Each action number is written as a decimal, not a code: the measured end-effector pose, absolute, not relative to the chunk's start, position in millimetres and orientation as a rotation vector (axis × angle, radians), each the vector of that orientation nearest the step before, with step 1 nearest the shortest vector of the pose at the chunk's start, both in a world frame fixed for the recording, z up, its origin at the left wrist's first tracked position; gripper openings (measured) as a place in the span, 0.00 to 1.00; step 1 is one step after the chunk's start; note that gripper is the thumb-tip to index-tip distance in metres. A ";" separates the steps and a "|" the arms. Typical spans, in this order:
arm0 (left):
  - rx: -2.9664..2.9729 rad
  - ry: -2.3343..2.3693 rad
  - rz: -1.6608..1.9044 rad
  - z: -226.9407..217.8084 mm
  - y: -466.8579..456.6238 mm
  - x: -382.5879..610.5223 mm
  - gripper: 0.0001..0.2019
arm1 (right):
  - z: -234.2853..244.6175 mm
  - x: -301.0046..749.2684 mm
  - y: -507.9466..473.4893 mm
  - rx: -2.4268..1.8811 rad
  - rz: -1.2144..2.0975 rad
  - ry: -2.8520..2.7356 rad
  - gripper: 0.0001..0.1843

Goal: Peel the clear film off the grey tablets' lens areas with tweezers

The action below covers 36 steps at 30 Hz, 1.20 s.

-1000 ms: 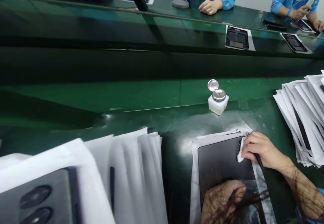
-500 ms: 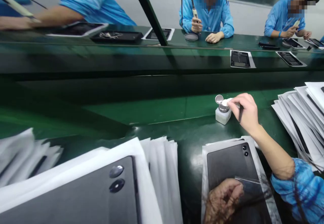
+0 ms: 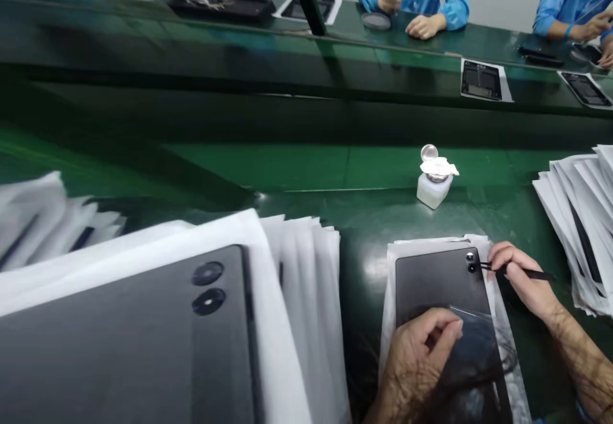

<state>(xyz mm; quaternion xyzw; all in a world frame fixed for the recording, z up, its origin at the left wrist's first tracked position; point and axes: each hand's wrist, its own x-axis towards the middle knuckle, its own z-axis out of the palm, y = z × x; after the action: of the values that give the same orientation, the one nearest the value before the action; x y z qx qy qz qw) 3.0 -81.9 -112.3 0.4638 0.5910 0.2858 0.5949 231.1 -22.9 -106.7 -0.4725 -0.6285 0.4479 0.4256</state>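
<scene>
A dark grey tablet lies back up on a white sheet, its two round camera lenses at the upper right corner. My right hand grips black tweezers, and their tips touch or nearly touch the lower lens. Over the tablet's lower half, my left hand is closed in a pinch at the edge of a thin clear film. Beyond the tablet stands a small white dispenser bottle with its round lid up and a white wipe on its top.
Another grey tablet rests on white sleeves at the near left. Stacks of white sleeves stand beside it and at the right. Across a raised green ledge, co-workers in blue sit behind opened tablets.
My right hand has left the bottle and come down to the tablet's lenses with the tweezers. The wipe stays on the bottle. The view has tilted down; my left hand keeps its pinch.
</scene>
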 end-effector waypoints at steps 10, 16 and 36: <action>0.962 1.418 0.614 -110.4 -81.3 -3.4 0.13 | -89.9 252.3 -31.9 -1.019 1.444 -1.688 0.07; 0.802 1.489 0.655 -99.5 -79.5 1.2 0.15 | -93.4 252.5 -31.7 -0.956 1.485 -1.674 0.07; 0.798 1.517 0.661 -93.1 -78.0 2.3 0.11 | -88.1 254.3 -34.1 -0.906 1.529 -1.670 0.07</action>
<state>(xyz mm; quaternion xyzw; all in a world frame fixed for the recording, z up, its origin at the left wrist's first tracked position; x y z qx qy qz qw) 2.3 -78.0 -93.1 0.3452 0.6563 0.2859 0.6070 254.3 -34.1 -88.1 -0.3487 -0.6429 0.5888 0.3442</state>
